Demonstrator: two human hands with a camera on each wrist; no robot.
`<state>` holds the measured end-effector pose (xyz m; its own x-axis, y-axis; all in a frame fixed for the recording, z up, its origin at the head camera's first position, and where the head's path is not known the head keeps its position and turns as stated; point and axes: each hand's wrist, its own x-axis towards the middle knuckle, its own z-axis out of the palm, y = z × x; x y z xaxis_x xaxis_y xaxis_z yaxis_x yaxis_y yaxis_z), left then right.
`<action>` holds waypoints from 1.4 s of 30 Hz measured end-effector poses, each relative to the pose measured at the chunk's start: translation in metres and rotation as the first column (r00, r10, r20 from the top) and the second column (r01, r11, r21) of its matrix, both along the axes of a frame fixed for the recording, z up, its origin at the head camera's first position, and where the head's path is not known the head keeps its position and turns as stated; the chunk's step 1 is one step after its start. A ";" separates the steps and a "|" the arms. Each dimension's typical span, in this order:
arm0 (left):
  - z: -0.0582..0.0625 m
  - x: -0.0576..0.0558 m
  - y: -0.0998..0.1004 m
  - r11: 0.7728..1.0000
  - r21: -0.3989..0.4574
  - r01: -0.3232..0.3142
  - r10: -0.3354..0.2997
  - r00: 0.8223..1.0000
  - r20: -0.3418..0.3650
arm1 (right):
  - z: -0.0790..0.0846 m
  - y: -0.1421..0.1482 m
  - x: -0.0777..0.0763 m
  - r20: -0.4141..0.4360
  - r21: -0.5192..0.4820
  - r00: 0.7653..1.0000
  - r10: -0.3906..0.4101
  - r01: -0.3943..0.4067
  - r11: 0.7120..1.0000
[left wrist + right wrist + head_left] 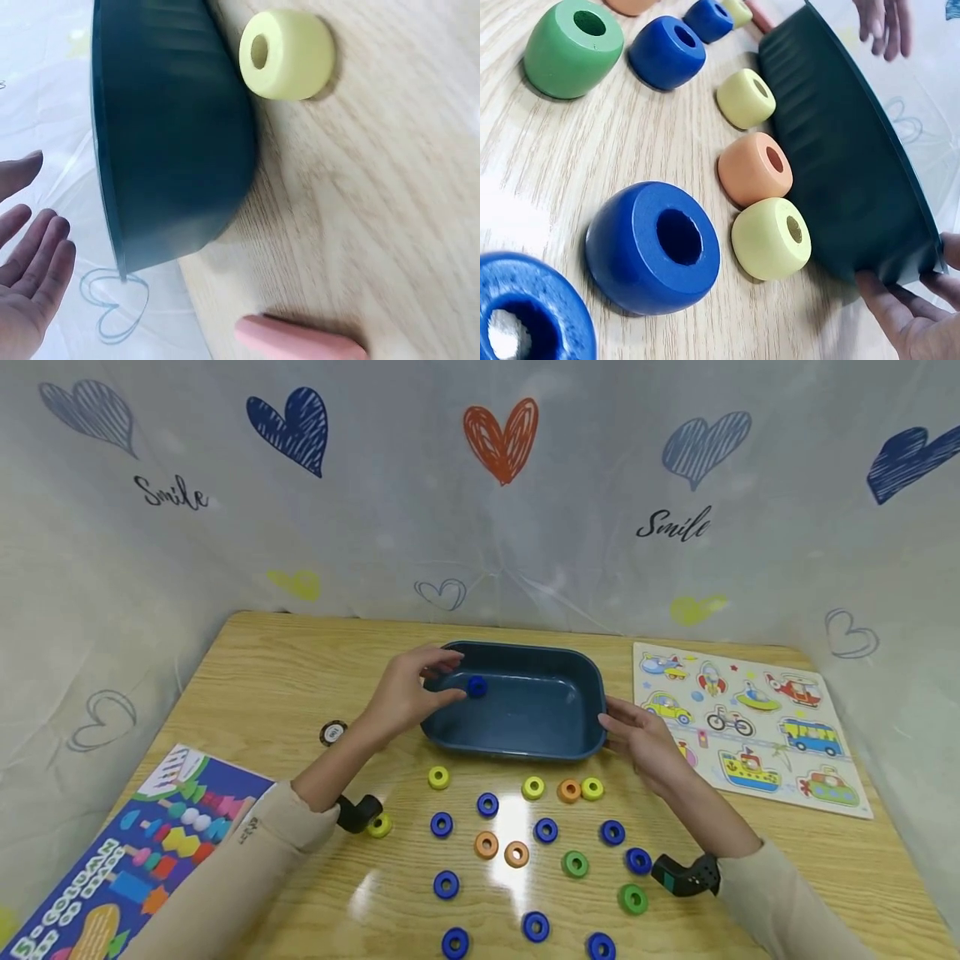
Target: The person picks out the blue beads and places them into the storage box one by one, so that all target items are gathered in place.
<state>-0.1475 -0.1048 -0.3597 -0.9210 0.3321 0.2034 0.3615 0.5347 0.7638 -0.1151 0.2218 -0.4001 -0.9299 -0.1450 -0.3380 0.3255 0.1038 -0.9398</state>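
Observation:
A dark teal plastic basin stands at the back of the table with one blue wooden bead inside. My left hand is over the basin's left end, thumb and fingers spread apart, the thumb tip right by the bead. In the left wrist view that hand's fingers are nearly straight, with nothing between them. My right hand grips the basin's right end, thumb at the rim and fingers around the outer wall. Yellow beads and an orange bead sit close to the basin's front wall.
Several more blue beads, green beads and orange beads are scattered across the front. A picture puzzle board lies right, a printed box left. A round black-and-white chip and a pink piece are left of the basin.

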 end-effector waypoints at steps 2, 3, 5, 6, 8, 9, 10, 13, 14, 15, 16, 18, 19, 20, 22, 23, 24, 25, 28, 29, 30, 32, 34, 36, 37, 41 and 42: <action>0.000 0.009 -0.006 1.000 0.010 0.007 -0.007 1.000 0.007 | -0.001 -0.001 0.000 -0.006 0.001 1.000 0.003 -0.003 1.000; 0.000 0.015 -0.009 1.000 0.019 0.010 -0.010 1.000 0.014 | -0.001 -0.001 0.000 -0.008 0.000 1.000 0.003 -0.003 1.000; -0.002 0.027 -0.016 0.999 0.045 0.020 -0.022 0.999 0.028 | -0.002 -0.002 0.000 -0.008 0.003 1.000 -0.008 0.008 1.000; -0.004 0.034 -0.019 0.998 0.055 0.026 -0.028 0.999 0.030 | -0.003 -0.002 0.000 -0.007 0.006 1.000 -0.007 0.007 1.000; -0.008 0.048 -0.025 0.995 0.094 0.043 -0.046 0.998 0.031 | -0.004 -0.002 0.000 -0.011 0.010 1.000 -0.005 0.005 1.000; -0.011 0.055 -0.027 0.992 0.111 0.053 -0.057 0.998 0.028 | -0.004 -0.002 0.000 -0.010 0.010 1.000 -0.007 0.007 1.000; -0.014 0.062 -0.028 0.990 0.125 0.060 -0.064 0.998 0.027 | -0.004 -0.001 0.000 -0.008 0.013 1.000 -0.005 0.005 1.000; -0.024 0.081 -0.029 0.983 0.166 0.075 -0.084 0.995 0.048 | -0.002 0.000 -0.002 -0.005 0.006 1.000 0.007 -0.007 1.000; -0.028 0.087 -0.029 0.982 0.171 0.075 -0.088 0.994 0.071 | -0.001 0.000 -0.002 0.000 0.004 1.000 0.007 -0.007 1.000; -0.032 0.093 -0.029 0.982 0.172 0.073 -0.090 0.992 0.093 | -0.001 0.000 -0.003 0.006 0.001 1.000 0.004 -0.004 1.000; -0.037 0.099 -0.028 0.982 0.176 0.072 -0.093 0.989 0.117 | 0.000 0.000 -0.003 0.009 0.001 1.000 0.007 -0.007 1.000; -0.047 0.109 -0.028 0.984 0.161 0.081 -0.106 0.982 0.155 | 0.002 0.000 -0.002 0.010 -0.002 1.000 0.009 -0.009 1.000; -0.052 0.113 -0.027 0.986 0.146 0.085 -0.109 0.979 0.170 | 0.002 0.000 -0.002 0.012 -0.002 1.000 0.008 -0.008 1.000; -0.056 0.116 -0.027 0.987 0.134 0.093 -0.117 0.976 0.181 | 0.003 0.000 -0.001 0.013 0.001 1.000 0.008 -0.008 1.000; -0.063 0.120 -0.025 0.987 0.114 0.110 -0.131 0.971 0.199 | 0.003 0.000 0.000 0.012 0.010 1.000 0.012 -0.012 1.000; -0.066 0.122 -0.024 0.988 0.099 0.118 -0.136 0.969 0.208 | 0.003 0.000 0.000 0.011 0.012 1.000 0.012 -0.012 1.000; -0.068 0.123 -0.024 0.988 0.092 0.124 -0.142 0.965 0.220 | 0.002 0.000 0.000 0.012 0.018 1.000 0.013 -0.013 1.000; -0.070 0.124 -0.023 0.987 0.088 0.132 -0.149 0.963 0.225 | 0.002 0.000 0.000 0.013 0.020 1.000 0.013 -0.014 1.000; -0.074 0.126 -0.020 0.986 0.081 0.147 -0.163 0.956 0.244 | 0.001 0.000 0.000 0.010 0.020 1.000 0.016 -0.016 1.000; -0.075 0.126 -0.019 0.985 0.079 0.151 -0.166 0.955 0.245 | 0.001 0.000 0.000 0.009 0.019 1.000 0.015 -0.015 1.000; -0.076 0.126 -0.019 0.985 0.080 0.153 -0.169 0.955 0.245 | 0.000 0.000 0.000 0.009 0.019 1.000 0.015 -0.016 1.000; -0.077 0.126 -0.018 0.985 0.081 0.155 -0.171 0.954 0.246 | 0.000 0.001 0.000 0.005 0.020 1.000 0.014 -0.015 1.000; -0.076 0.126 -0.018 0.984 0.078 0.158 -0.172 0.954 0.245 | 0.000 0.001 -0.001 0.004 0.021 1.000 0.009 -0.009 1.000; -0.074 0.125 -0.018 0.985 0.071 0.159 -0.172 0.953 0.249 | -0.001 0.001 -0.001 0.002 0.017 1.000 0.006 -0.006 1.000; -0.072 0.124 -0.018 0.985 0.067 0.157 -0.169 0.952 0.255 | -0.001 0.000 -0.001 0.002 0.016 1.000 0.005 -0.005 1.000; -0.062 0.120 -0.017 0.983 0.102 0.150 -0.173 0.945 0.278 | -0.001 -0.002 -0.002 0.005 0.006 1.000 0.007 -0.007 1.000; -0.058 0.118 -0.017 0.982 0.118 0.151 -0.178 0.943 0.281 | -0.002 -0.002 -0.002 0.007 0.007 1.000 0.007 -0.007 1.000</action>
<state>-0.0291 -0.1216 -0.4180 -0.8790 0.4762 -0.0254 0.1949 0.4073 0.8922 -0.1166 0.2199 -0.4018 -0.9264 -0.1488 -0.3460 0.3317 0.1128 -0.9366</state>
